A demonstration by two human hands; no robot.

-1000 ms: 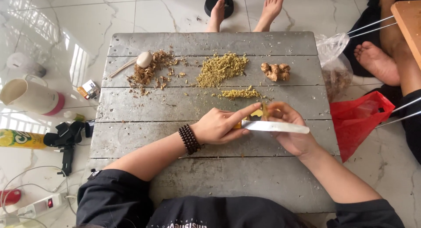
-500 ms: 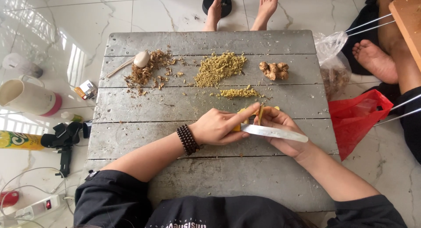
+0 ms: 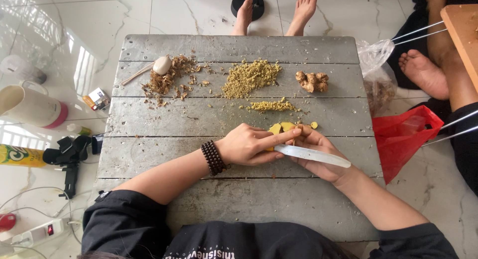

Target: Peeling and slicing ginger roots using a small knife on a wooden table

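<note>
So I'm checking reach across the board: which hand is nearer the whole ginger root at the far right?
Right. The right hand, holding the knife, sits almost straight below the ginger root; the left hand is further left, on the yellow pieces.

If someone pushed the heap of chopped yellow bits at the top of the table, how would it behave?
The chopped heap would probably scatter rather than slide whole, being loose crumbs. It looks light. Bits might lodge in the grooves between the table's planks.
</note>
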